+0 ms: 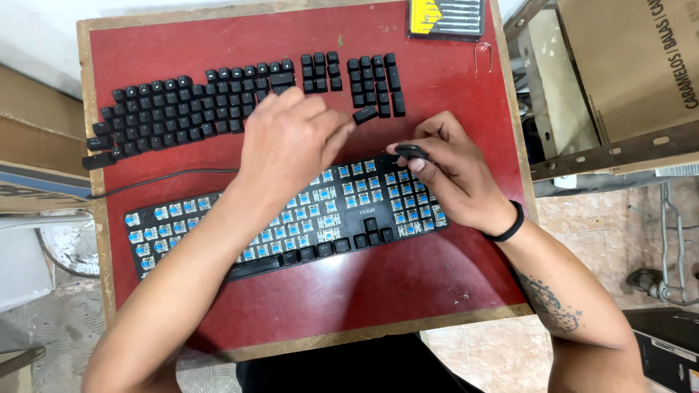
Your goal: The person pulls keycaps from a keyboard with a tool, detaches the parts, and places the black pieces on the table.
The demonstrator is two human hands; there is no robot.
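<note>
Only 1 view: a head-worn camera looking steeply down

It faces a small red table (451, 276) from close above (the person's forearms enter from the bottom edge), with floor and boxes at the margins.

Screwdriver set (445, 16) cut by top edge, keyboard (291, 218) middle hidden under left hand (287, 142)

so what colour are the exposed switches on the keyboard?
Blue, on the black keyboard's exposed switches; head view.
</note>
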